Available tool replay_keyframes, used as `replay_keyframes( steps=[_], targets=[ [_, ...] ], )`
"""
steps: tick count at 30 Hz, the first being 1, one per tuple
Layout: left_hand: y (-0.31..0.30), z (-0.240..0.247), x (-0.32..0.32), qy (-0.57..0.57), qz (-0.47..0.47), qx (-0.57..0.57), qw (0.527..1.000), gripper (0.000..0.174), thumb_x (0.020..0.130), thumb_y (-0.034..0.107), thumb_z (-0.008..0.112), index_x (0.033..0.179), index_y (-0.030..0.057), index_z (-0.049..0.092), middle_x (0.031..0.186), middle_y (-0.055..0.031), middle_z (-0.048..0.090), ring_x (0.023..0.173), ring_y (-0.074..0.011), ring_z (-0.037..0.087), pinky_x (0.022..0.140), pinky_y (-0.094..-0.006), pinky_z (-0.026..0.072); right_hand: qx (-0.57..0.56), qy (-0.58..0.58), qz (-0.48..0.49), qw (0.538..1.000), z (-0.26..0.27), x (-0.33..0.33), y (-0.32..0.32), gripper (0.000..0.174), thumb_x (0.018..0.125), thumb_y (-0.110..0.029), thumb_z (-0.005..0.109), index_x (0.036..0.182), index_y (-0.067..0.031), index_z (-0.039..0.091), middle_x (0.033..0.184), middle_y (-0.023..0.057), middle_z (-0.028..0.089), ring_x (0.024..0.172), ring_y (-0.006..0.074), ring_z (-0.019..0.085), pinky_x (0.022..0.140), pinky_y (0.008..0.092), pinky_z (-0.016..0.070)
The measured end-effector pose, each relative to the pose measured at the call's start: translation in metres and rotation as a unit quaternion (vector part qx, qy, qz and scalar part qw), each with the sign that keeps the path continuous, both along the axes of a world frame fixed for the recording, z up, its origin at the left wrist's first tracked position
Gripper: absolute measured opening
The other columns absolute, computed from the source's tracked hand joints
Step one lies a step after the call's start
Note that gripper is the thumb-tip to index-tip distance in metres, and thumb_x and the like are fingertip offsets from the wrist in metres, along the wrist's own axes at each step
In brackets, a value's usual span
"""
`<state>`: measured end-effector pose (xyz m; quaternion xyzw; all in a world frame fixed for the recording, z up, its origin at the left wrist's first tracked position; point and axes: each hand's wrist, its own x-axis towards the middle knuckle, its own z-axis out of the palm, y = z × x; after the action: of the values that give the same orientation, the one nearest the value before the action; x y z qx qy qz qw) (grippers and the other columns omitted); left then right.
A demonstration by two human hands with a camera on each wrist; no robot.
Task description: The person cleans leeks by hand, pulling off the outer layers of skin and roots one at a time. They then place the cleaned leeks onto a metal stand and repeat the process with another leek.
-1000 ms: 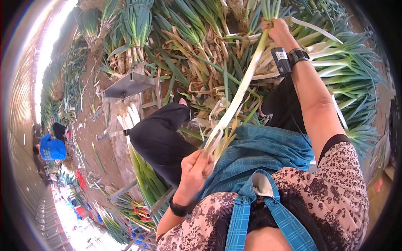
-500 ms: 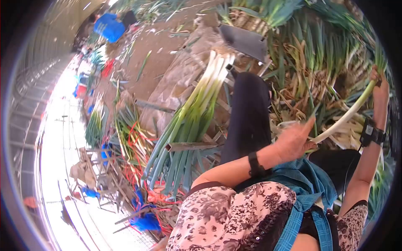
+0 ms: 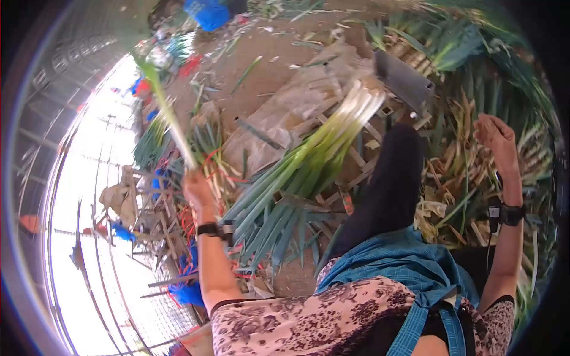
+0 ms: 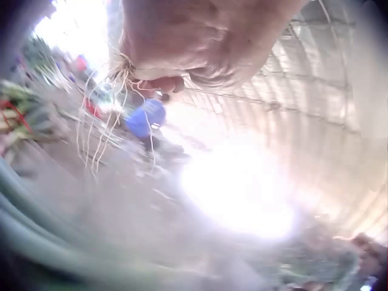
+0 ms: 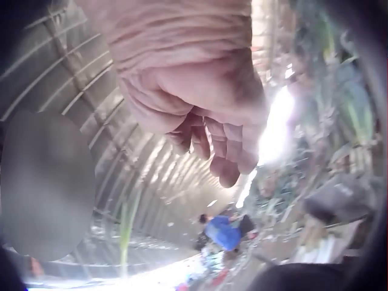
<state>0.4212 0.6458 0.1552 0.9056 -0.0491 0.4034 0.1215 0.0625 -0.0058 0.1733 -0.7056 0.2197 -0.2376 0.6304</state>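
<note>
My left hand is held out at the left and grips a long green onion by its white root end. The green top of the onion points up and away, blurred. In the left wrist view, thin stringy roots hang out beside the palm. At the right, my right hand is raised over a heap of onions and dry leaves, fingers loosely bent with nothing in them. Between the hands, a bunch of green onions lies across a low metal rack, white ends toward the upper right.
The rack has an upright metal plate at its far end and a bar sticking out left. My knee is close beside it. Bundles with red string and blue plastic lie at the left. A person in blue is farther off.
My left hand has swung from near my lap far to the left, carrying the onion. My right hand has let go of the onion's green part. The head view has turned left.
</note>
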Motion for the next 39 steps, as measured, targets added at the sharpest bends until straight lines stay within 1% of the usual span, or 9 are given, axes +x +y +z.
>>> replay_keyframes(
  steps=[3,6,8,14,20,26,28,31,39],
  targets=[
    [0.098,-0.004,0.031,0.2,0.124,0.339,0.911,0.021,0.087,0.021,0.057,0.099,0.0042,0.061,0.088,-0.0136,0.064,0.078,-0.0271,0.06,0.067,-0.0395,0.0471,0.081,0.121,-0.196,0.97,-0.09,-0.062,-0.043,0.028,0.09,-0.025,0.058,0.103,-0.0007,0.064,0.085,0.0065,0.066,0.07,0.0131,0.062,0.063,0.0286,0.0514],
    [-0.002,0.011,0.046,0.242,-0.203,-0.314,0.895,0.022,0.092,0.014,0.053,0.107,-0.0006,0.059,0.095,-0.01,0.063,0.085,-0.0189,0.058,0.076,-0.0321,0.0496,0.088,0.201,-0.216,0.952,-0.207,-0.162,-0.097,0.018,0.086,-0.019,0.059,0.089,-0.0023,0.065,0.076,0.0073,0.064,0.061,0.0141,0.058,0.054,0.0271,0.046],
    [-0.193,0.051,-0.029,0.244,-0.212,-0.421,0.848,0.024,0.094,0.017,0.052,0.108,-0.0002,0.061,0.099,-0.0095,0.063,0.083,-0.0167,0.059,0.074,-0.0299,0.0502,0.16,0.226,-0.339,0.899,-0.183,-0.164,-0.063,0.015,0.082,-0.016,0.06,0.081,-0.0023,0.065,0.068,0.0076,0.063,0.049,0.0167,0.056,0.045,0.0302,0.0458],
    [-0.491,0.035,-0.193,0.504,-0.594,-0.212,0.59,0.017,0.094,0.009,0.053,0.103,-0.0025,0.061,0.085,-0.0084,0.066,0.078,-0.0157,0.062,0.074,-0.0281,0.0511,0.195,0.277,-0.328,0.881,-0.277,-0.152,-0.049,0.024,0.085,-0.019,0.06,0.077,0.0022,0.068,0.065,0.0099,0.065,0.052,0.0194,0.061,0.046,0.0363,0.0493],
    [-0.589,-0.072,-0.316,0.679,-0.673,-0.057,0.287,0.013,0.091,0.007,0.059,0.102,0.0002,0.062,0.084,-0.0048,0.066,0.073,-0.01,0.058,0.064,-0.0251,0.049,0.076,0.339,-0.331,0.877,-0.325,-0.099,-0.081,0.025,0.086,-0.018,0.059,0.085,0.0059,0.066,0.069,0.0145,0.063,0.064,0.023,0.065,0.061,0.0366,0.0491],
    [-0.593,-0.07,-0.309,0.554,-0.745,0.194,0.318,0.031,0.081,0.017,0.07,0.105,0.0004,0.06,0.091,-0.018,0.064,0.084,-0.0348,0.061,0.071,-0.0385,0.0506,0.147,0.407,-0.278,0.857,-0.395,-0.047,-0.12,0.032,0.08,-0.022,0.058,0.086,0.0094,0.063,0.088,0.0299,0.063,0.086,0.0448,0.06,0.077,0.0465,0.0482],
    [-0.602,-0.07,-0.308,0.583,-0.706,0.221,0.335,0.033,0.08,0.019,0.07,0.105,0.0007,0.06,0.092,-0.0187,0.064,0.087,-0.0368,0.06,0.073,-0.0401,0.0503,0.012,0.427,-0.368,0.826,-0.426,-0.03,-0.107,0.035,0.076,-0.024,0.064,0.081,0.0109,0.062,0.085,0.0291,0.063,0.082,0.0416,0.062,0.073,0.0444,0.0485],
    [-0.606,-0.075,-0.303,0.577,-0.715,0.19,0.345,0.033,0.08,0.018,0.07,0.105,-0.0005,0.06,0.093,-0.0191,0.064,0.086,-0.0363,0.062,0.073,-0.039,0.0513,0.316,0.298,-0.251,0.865,-0.406,-0.029,-0.125,0.049,0.064,-0.03,0.075,0.089,0.0095,0.06,0.077,0.0151,0.061,0.072,0.0198,0.059,0.064,0.0371,0.0468],
    [-0.683,-0.138,-0.284,0.703,-0.541,-0.194,0.419,0.017,0.092,0.015,0.058,0.102,0.0009,0.06,0.081,0.0015,0.058,0.068,-0.0037,0.051,0.061,-0.0188,0.0417,0.185,0.354,-0.205,0.894,-0.266,-0.055,-0.077,0.044,0.067,-0.037,0.069,0.09,0.0002,0.065,0.081,0.0191,0.066,0.075,0.0287,0.065,0.072,0.0384,0.052]
  ],
)
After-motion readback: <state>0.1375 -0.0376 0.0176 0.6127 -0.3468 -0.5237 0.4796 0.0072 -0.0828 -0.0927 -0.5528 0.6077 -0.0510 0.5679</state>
